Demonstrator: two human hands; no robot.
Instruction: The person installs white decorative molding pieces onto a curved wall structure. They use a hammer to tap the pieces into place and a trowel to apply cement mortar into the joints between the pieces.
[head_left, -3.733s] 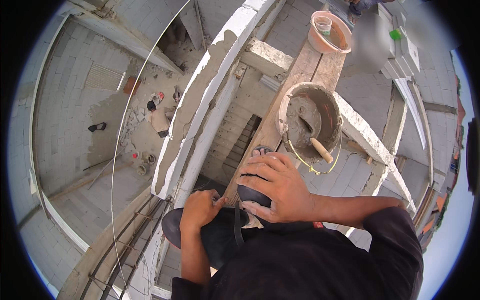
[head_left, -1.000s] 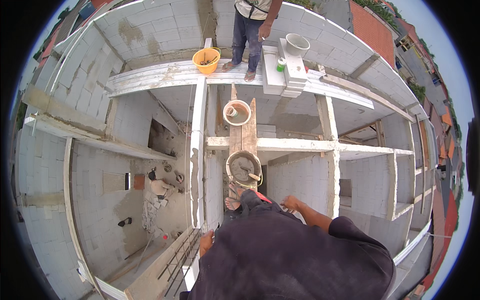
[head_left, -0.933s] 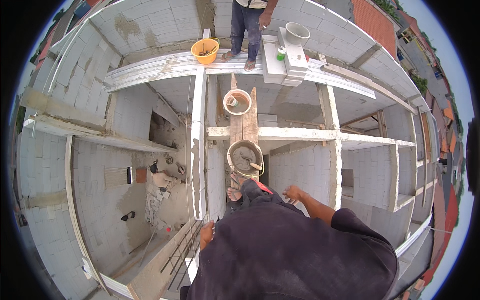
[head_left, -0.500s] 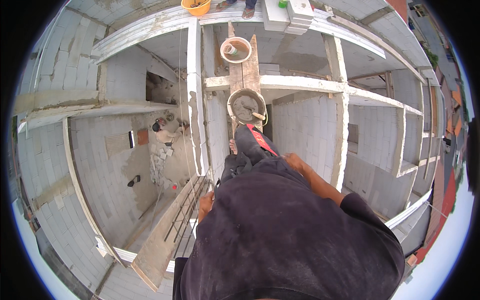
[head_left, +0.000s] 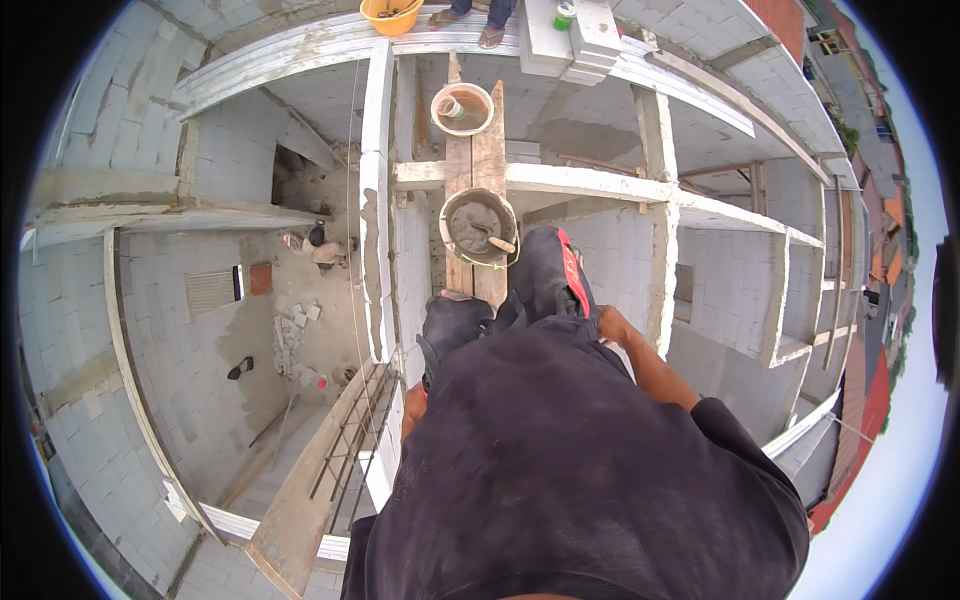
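Observation:
My left hand (head_left: 414, 402) is low beside my left hip, half covered by my dark shirt. My right hand (head_left: 612, 326) rests against the outside of my right thigh. The fingers of both are mostly hidden. In front of my bent knees, a bucket (head_left: 447, 236) of grey mortar stands on narrow wooden planks (head_left: 458, 166). A trowel with a wooden handle (head_left: 501, 245) lies in the mortar, apart from both hands. Farther along the planks is a second bucket (head_left: 437, 112) of brownish water with a small cup (head_left: 450, 107) in it.
A white block wall (head_left: 375, 190) runs along my left, with a deep room below where a co-worker (head_left: 325, 250) bends near rubble. Rebar (head_left: 345, 450) and a long board (head_left: 300, 515) lie low left. Concrete beams (head_left: 590, 181) cross ahead. Another person's feet (head_left: 491, 37) stand beside a yellow tub (head_left: 392, 20).
My knees have spread apart and my right knee has shifted right. The view has shifted slightly, and my hands stay by my hips. The co-worker below has changed posture.

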